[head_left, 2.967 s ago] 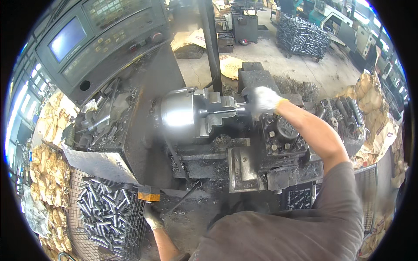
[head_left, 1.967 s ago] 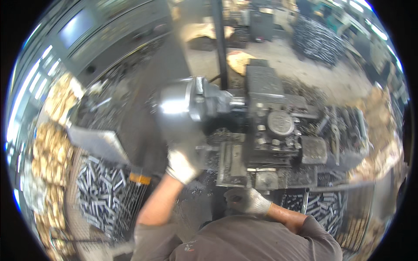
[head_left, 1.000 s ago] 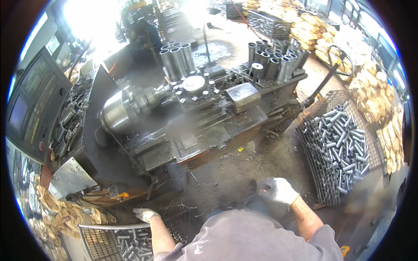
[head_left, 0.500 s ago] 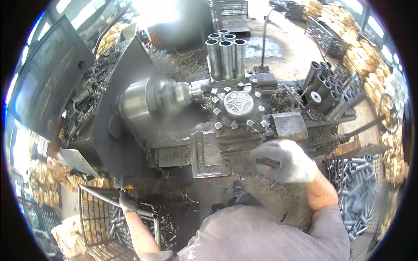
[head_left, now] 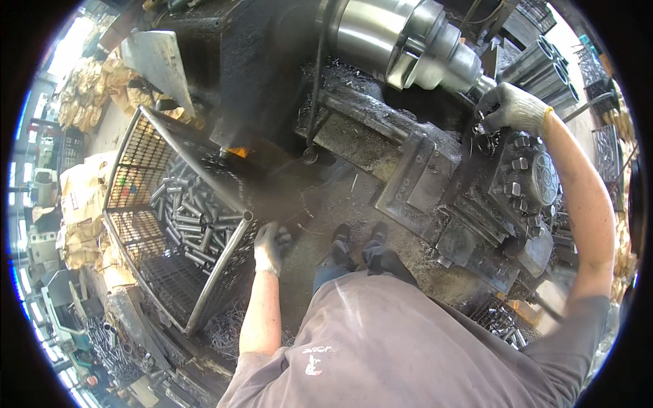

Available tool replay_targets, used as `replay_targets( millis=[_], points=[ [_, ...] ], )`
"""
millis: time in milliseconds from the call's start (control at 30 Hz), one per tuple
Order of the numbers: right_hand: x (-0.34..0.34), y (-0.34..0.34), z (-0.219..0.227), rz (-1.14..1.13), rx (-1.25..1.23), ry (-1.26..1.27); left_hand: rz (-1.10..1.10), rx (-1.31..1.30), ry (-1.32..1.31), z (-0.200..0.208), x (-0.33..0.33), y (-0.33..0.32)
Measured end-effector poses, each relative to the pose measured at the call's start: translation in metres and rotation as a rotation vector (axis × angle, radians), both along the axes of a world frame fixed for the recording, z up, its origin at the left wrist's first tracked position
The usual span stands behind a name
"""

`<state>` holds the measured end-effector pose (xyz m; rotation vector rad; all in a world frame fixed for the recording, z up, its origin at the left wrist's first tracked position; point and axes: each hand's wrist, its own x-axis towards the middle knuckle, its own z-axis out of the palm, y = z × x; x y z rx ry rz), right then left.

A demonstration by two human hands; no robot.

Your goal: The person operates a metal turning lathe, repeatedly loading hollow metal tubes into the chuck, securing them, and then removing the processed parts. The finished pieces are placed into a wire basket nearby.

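My right hand point(head_left: 515, 109), in a pale work glove, reaches to the upper right. Its fingers are curled down beside the narrow metal end point(head_left: 483, 86) projecting from a lathe's shiny stepped chuck point(head_left: 373, 32); what they hold, if anything, is hidden. Just below that hand is the square tool post point(head_left: 544, 178) with its round cap and several bolts. My left hand point(head_left: 271, 248), also gloved, hangs low beside the corner of a wire basket point(head_left: 216, 277). Its fingers are loosely bent and apart, with nothing seen in them. Short cut metal tubes point(head_left: 194, 221) lie inside the basket.
Long, thick tubes point(head_left: 544, 73) stand behind the lathe at the upper right. The lathe bed and carriage point(head_left: 425, 166) run diagonally before me. Metal shavings point(head_left: 228, 330) lie on the floor by the basket. More short tubes point(head_left: 502, 323) fill a crate at the lower right.
The view has swung left and down. My right hand has moved from the carriage's near right side up to the chuck end. My left hand has come off the basket's rim.
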<state>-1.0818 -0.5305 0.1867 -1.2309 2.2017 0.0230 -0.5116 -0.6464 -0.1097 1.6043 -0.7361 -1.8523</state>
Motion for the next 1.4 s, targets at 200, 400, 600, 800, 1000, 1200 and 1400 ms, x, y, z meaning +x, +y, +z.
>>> replay_targets(
  millis=[200,400,600,800,1000,1200,1400],
  points=[
    [0.003,0.026,0.002,0.215,-0.442,0.009,0.125,0.117,-0.144,-0.047,0.050,0.016],
    [0.006,-0.012,0.010,0.338,-0.562,0.206,-0.116,0.033,-0.086,-0.060,0.028,-0.029],
    [-0.005,0.002,0.093,-0.419,-1.449,0.184,-0.202,-0.112,-0.088,-0.042,-0.024,-0.029],
    [-0.069,-0.033,0.052,0.013,-0.529,0.448,-0.345,-0.298,-0.279,-0.052,-0.044,-0.022],
    [-0.048,-0.044,0.006,0.071,-0.012,0.095,-0.378,-0.103,-0.247,-0.058,-0.044,0.007],
    [-0.077,-0.037,-0.012,0.133,0.042,-0.200,-0.313,-0.097,-0.263,-0.027,-0.046,0.025],
    [-0.065,-0.023,-0.014,0.083,0.047,-0.024,-0.311,-0.031,-0.224,-0.050,-0.017,0.021]
  ],
)
